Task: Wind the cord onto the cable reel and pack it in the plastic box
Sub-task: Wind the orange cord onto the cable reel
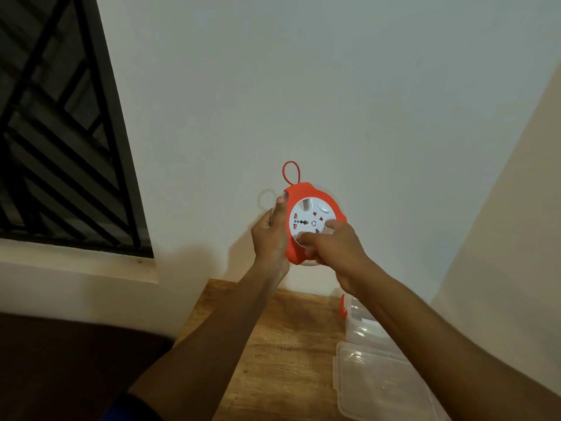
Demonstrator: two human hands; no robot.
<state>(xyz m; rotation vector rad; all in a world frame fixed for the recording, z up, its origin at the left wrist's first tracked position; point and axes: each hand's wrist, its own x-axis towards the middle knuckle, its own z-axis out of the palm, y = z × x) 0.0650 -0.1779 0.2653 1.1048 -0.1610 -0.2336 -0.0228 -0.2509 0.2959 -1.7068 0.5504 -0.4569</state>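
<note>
I hold a round cable reel [306, 205] up in front of the white wall. It has an orange housing, a white socket face and an orange hanging loop on top. My left hand [270, 235] grips its left edge, thumb pointing up. My right hand [334, 247] rests on the lower right of the white face, with its fingers on the dial. No loose cord is visible. Below, at the right of a wooden table [273, 360], stands the clear plastic box [361, 323] with an orange clip, partly hidden by my right forearm. Its clear lid [379, 384] lies nearer to me.
A dark window with a black metal grille [60, 132] fills the left, above a pale sill. A beige wall [501, 253] closes in on the right. A dark floor shows left of the table.
</note>
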